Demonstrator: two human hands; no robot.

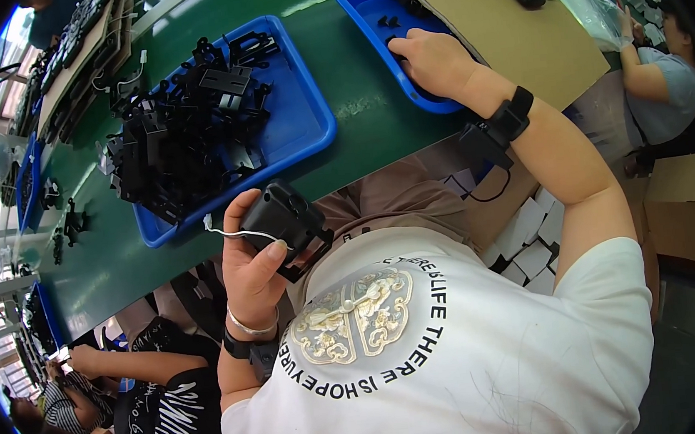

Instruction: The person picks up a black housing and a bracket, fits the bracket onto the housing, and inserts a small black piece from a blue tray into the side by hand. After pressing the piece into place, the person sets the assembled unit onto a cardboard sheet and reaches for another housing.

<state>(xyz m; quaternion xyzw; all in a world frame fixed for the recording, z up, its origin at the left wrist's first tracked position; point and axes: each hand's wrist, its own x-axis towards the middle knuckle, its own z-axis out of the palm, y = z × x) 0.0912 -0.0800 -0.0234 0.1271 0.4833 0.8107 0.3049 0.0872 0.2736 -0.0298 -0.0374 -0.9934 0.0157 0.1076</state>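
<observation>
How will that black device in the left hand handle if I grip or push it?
The black device is probably stiff: it looks like moulded plastic and shows no bend in the left hand. Its white cable is likely floppy, since it is thin and curves loosely. The smooth-looking surface may be somewhat slippery.

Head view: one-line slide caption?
Left hand holds a black device with white cable; right hand reaches into a blue tray.
</observation>
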